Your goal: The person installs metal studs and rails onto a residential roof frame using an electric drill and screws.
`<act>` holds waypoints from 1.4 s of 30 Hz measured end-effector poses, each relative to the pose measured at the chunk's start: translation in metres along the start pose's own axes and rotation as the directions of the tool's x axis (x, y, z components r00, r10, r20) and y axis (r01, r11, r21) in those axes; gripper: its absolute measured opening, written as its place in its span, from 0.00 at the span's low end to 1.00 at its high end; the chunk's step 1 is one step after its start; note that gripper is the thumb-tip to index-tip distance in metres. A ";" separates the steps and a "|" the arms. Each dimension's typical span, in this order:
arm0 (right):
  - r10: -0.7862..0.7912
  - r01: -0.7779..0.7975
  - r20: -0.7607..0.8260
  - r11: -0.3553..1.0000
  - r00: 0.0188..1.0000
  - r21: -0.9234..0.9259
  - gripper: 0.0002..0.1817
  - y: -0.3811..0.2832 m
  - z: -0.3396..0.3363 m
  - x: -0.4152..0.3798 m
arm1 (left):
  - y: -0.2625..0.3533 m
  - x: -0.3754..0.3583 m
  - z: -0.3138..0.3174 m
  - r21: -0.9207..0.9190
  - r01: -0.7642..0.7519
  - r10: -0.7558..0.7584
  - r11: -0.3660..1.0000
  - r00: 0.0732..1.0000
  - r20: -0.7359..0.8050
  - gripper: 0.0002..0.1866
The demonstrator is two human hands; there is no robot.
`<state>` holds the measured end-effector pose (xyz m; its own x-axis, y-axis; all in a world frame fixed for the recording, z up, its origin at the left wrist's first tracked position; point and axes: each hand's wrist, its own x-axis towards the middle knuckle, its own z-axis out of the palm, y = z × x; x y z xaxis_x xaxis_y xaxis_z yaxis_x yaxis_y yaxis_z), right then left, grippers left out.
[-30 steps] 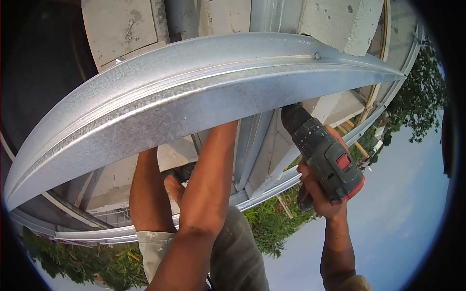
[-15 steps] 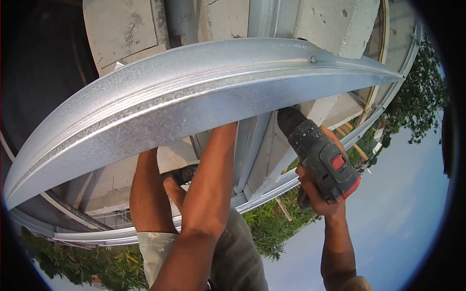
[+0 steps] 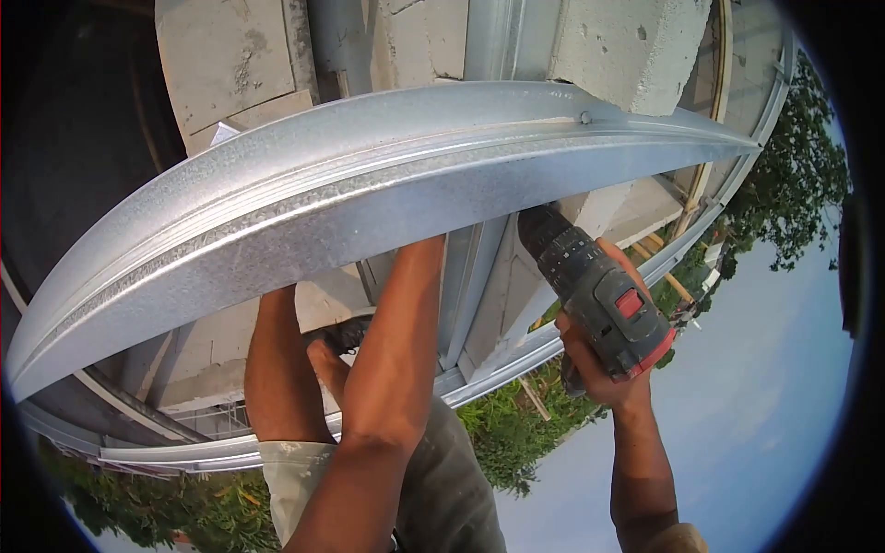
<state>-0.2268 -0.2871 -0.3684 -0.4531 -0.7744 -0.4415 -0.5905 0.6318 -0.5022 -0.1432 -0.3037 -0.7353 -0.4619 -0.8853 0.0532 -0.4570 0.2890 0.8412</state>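
A cordless drill [image 3: 604, 295], black and grey with red parts, is gripped in my right hand [image 3: 604, 382], fingers wrapped round its handle. Its chuck reaches the lower edge of a long galvanized steel channel [image 3: 341, 217], and the drill's tip is hidden behind that edge. The channel crosses the view, bowed by the lens, with a bolt or screw head [image 3: 584, 118] on its upper face. My left forearm [image 3: 392, 359] goes up behind the channel, which hides my left hand and whatever it touches.
Pale concrete blocks or panels [image 3: 636, 51] stand beyond the channel, beside an upright steel stud [image 3: 507, 41]. Below are my bare leg [image 3: 274, 378] and a dark shoe [image 3: 343, 334]. A lower metal rail [image 3: 203, 453] borders trees [image 3: 512, 433] and open sky.
The view has shifted slightly, so the channel's upper edge sits a little lower and the drill slightly left. Drill and channel hold about the same position relative to each other.
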 end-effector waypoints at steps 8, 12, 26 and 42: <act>0.035 -0.036 0.025 0.999 0.999 0.026 0.39 -0.002 -0.003 0.000 | 0.017 0.023 -0.021 -0.391 -0.023 -0.015 0.920 0.995 -0.094 0.26; 0.058 -0.057 0.067 0.998 0.996 -0.008 0.39 -0.005 -0.002 0.002 | 0.018 0.025 -0.018 -0.280 -0.104 0.062 0.954 0.986 -0.156 0.24; 0.053 -0.059 0.073 0.995 0.996 0.084 0.37 0.005 0.007 0.010 | 0.023 0.027 -0.017 -0.311 -0.084 0.018 0.947 0.978 -0.210 0.23; 0.445 -0.321 0.010 0.629 0.895 0.708 0.41 0.011 0.035 -0.127 | 0.082 -0.003 -0.192 -0.520 0.842 -0.512 -0.141 0.388 0.766 0.14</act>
<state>-0.1525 -0.1801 -0.3440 -0.6619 -0.4117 -0.6264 0.2465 0.6696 -0.7006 -0.0332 -0.3475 -0.5625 -0.5276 -0.2123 -0.8225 0.0707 -0.9759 0.2065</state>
